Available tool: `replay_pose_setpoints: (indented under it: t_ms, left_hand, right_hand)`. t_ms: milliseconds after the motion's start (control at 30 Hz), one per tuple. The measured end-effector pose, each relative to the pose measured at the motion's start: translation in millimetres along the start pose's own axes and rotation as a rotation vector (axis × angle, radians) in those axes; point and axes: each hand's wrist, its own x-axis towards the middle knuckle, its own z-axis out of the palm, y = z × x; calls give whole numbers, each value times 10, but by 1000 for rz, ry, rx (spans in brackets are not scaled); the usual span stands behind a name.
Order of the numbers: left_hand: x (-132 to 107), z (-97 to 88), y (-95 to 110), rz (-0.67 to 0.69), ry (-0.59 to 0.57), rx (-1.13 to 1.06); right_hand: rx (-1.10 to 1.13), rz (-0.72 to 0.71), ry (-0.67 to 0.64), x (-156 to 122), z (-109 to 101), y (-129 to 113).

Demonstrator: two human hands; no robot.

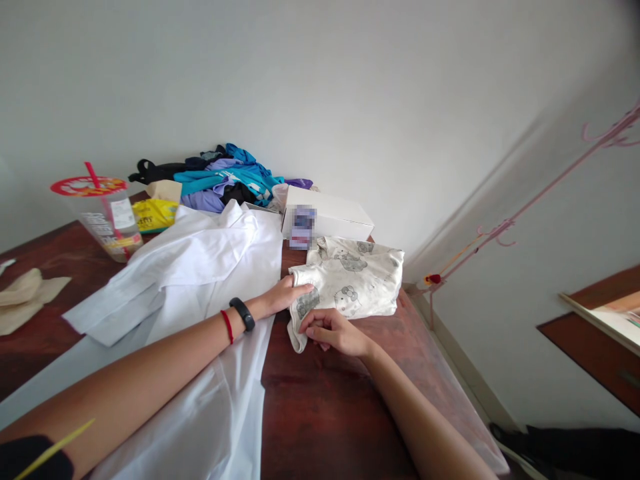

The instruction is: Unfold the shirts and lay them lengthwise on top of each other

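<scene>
Head view, the only angle here: the person is working on a small cream printed top point(357, 280) with cartoon cat faces on it. It's lying folded on the dark wooden table point(320, 413), near the far right corner and just in front of a white box point(333, 213).

The left hand point(285, 297) is reaching in from the left and lying fairly flat. Its fingers are stretched out and resting on the top's left edge, so it's pressing rather than gripping anything. The right hand point(333, 330) is sitting at the near left corner of the top with its fingers curled in tight, pinching the fabric edge there. So the top is spreading out away from both hands, towards the wall.

The left forearm, wearing a black wristband point(243, 314), is lying across a big white shirt point(210, 267) spread over the table. Farther back a pile of blue, purple and black clothes point(225, 177) is sitting against the wall. A plastic cup point(105, 217) with a red lid and straw is standing off to the left.
</scene>
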Motion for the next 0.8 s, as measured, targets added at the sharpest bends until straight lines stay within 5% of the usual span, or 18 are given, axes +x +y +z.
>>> replay_pose_setpoints:
  t_ms: [567,800]
  left_hand:
    - [12,-6,-27,-2,-13,-14]
    - [-12,6,23,5,-20,21]
  right_hand:
    - [4,-2,-5,3,-2,-13]
    - [179,-21,-30,-3,-3,18]
